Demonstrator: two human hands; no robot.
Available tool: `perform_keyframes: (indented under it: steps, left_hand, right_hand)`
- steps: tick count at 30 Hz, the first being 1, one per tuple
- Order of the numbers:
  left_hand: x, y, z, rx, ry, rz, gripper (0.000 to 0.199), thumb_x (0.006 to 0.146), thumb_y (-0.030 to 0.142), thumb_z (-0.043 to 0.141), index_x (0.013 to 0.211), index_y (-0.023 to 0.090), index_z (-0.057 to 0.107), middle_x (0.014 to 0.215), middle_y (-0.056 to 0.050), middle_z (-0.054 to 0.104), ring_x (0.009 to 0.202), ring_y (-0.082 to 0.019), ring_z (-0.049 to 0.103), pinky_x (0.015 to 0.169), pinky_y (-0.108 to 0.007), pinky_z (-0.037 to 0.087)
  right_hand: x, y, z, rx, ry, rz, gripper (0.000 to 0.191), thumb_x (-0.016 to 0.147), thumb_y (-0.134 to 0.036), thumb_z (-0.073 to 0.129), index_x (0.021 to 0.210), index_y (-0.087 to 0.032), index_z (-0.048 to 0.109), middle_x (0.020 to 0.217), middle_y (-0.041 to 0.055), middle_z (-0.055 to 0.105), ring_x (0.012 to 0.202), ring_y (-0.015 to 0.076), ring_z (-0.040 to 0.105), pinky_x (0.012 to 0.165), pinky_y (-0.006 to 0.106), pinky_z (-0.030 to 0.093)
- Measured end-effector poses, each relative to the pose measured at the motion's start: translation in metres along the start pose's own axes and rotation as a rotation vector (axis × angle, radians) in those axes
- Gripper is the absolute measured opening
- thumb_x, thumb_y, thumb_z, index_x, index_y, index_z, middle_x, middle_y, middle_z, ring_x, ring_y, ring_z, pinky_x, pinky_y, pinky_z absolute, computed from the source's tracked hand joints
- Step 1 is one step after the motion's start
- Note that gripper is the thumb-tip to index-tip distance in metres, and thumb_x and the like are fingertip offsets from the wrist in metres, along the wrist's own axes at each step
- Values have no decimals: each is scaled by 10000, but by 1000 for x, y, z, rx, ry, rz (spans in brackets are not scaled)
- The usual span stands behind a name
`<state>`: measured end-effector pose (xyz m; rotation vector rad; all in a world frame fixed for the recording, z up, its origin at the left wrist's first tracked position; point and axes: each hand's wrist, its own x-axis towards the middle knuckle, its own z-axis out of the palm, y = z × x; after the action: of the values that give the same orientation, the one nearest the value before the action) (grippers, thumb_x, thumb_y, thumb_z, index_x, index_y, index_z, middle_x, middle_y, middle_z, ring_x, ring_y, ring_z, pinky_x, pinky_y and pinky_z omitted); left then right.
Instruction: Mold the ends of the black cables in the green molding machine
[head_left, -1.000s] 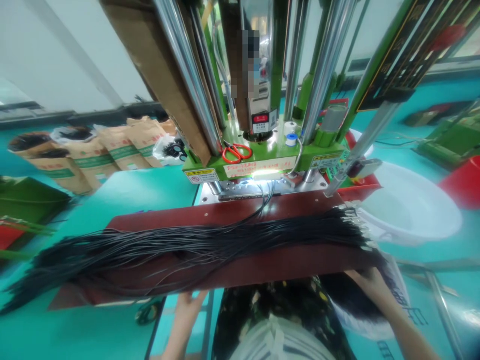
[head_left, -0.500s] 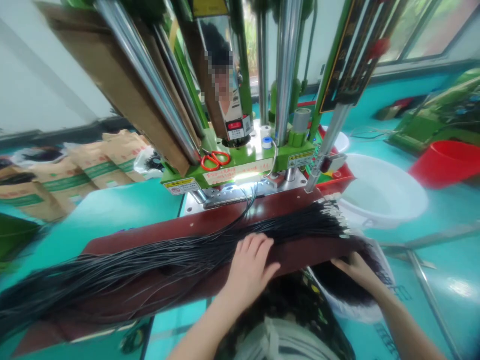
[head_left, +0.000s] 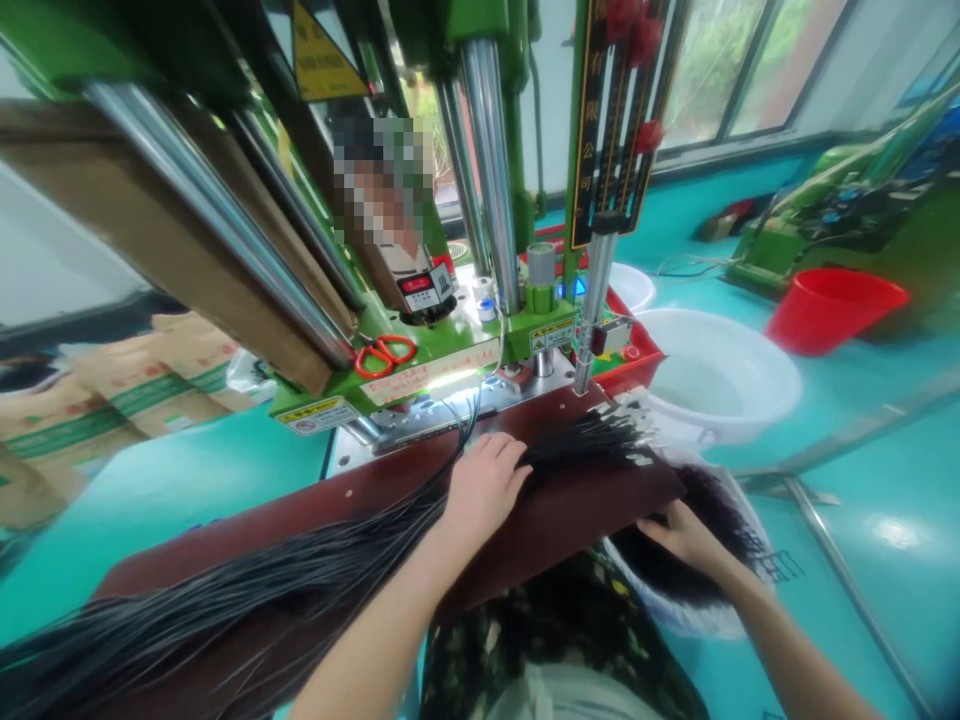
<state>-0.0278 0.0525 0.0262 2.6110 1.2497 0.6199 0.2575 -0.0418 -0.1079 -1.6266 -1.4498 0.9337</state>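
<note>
A long bundle of thin black cables [head_left: 300, 565] runs across a dark red board [head_left: 570, 505]; pale tips show at its right end. Over the bundle, just in front of the press, my left hand [head_left: 484, 485] curls its fingers on the black cables. A few cables rise from there into the lit gap of the green press [head_left: 442, 350]. My right hand [head_left: 682, 532] is below the board's right edge, over a white-lined tub [head_left: 720, 620] holding a dark mass. Its fingers are bent and partly hidden, so what they hold cannot be made out.
Red-handled scissors [head_left: 385, 355] lie on the press ledge. To the right stand a red tray [head_left: 637, 372], a wide white basin [head_left: 757, 365] and a red bucket [head_left: 836, 310]. Brown paper sacks [head_left: 142, 390] stand at the left. A metal bar [head_left: 840, 560] runs along the right.
The view has shifted, with the press now further left. My left hand has moved up along the cables, closer to the press. My right hand stays over the tub by the board's edge.
</note>
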Motion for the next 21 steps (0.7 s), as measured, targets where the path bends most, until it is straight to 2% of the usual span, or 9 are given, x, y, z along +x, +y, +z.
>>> perform_keyframes:
  steps: [2, 6, 9, 12, 13, 15, 17, 19, 21]
  left_hand:
    - [6, -4, -10, -254, -15, -113, 120, 738, 219, 592, 838, 168, 551, 833, -14, 576, 793, -157, 510, 725, -297, 404]
    - [20, -15, -24, -818, -152, -335, 258, 626, 263, 680, 665, 147, 453, 599, 59, 463, 538, -63, 424, 528, -201, 340]
    - [27, -19, -32, -1098, -184, -432, 304, 620, 298, 691, 725, 148, 449, 545, 87, 388, 424, -24, 342, 423, -167, 246]
    - [29, -16, -38, -1176, -220, -407, 355, 664, 315, 667, 926, 144, 499, 604, 74, 420, 405, -9, 323, 394, -161, 223]
    - [29, -14, -39, -1172, -254, -394, 332, 687, 327, 646, 922, 135, 512, 609, 66, 427, 409, -9, 326, 394, -161, 223]
    - [28, -12, -42, -1143, -333, -384, 263, 719, 356, 612, 773, 113, 526, 570, 53, 426, 415, -12, 331, 393, -161, 219]
    - [27, -10, -44, -1107, -367, -374, 285, 722, 367, 604, 649, 115, 494, 537, 46, 427, 422, -15, 338, 396, -162, 223]
    - [24, -7, -45, -1098, -336, -350, 283, 718, 367, 607, 644, 119, 493, 530, 48, 428, 434, -20, 348, 409, -161, 246]
    - [19, -3, -43, -1113, -294, -323, 261, 717, 362, 609, 684, 124, 507, 544, 47, 441, 450, -30, 375, 420, -163, 276]
  right_hand:
    - [0, 1, 1, 25, 4, -4, 299, 672, -304, 578, 933, -158, 583, 901, 94, 672, 906, 286, 611, 847, 465, 462]
    - [0, -3, 3, 73, 4, -12, 344, 666, -291, 569, 978, -144, 565, 980, 110, 653, 973, 294, 585, 849, 467, 461]
    - [0, -8, 3, 70, 9, -5, 319, 652, -291, 568, 935, -144, 586, 928, 106, 665, 954, 297, 592, 842, 466, 461]
    - [2, -11, 1, -15, 36, -27, 328, 647, -301, 563, 936, -150, 606, 906, 99, 673, 922, 293, 603, 840, 450, 458]
    - [2, -13, -1, -69, 44, -37, 336, 645, -305, 562, 941, -153, 612, 910, 99, 673, 925, 294, 602, 844, 442, 454]
    - [-1, -16, -7, -202, 54, -45, 354, 631, -303, 570, 950, -157, 621, 930, 107, 670, 937, 302, 597, 845, 424, 448]
    - [-10, -23, -15, -333, 41, -24, 366, 608, -283, 594, 951, -158, 631, 922, 118, 671, 902, 309, 609, 819, 406, 454]
    - [-23, -37, -23, -382, -48, 1, 317, 605, -271, 615, 902, -169, 653, 836, 109, 682, 813, 294, 631, 769, 377, 468]
    - [-36, -58, -28, -275, -241, -7, 246, 648, -296, 616, 867, -201, 671, 776, 78, 688, 767, 260, 636, 745, 342, 474]
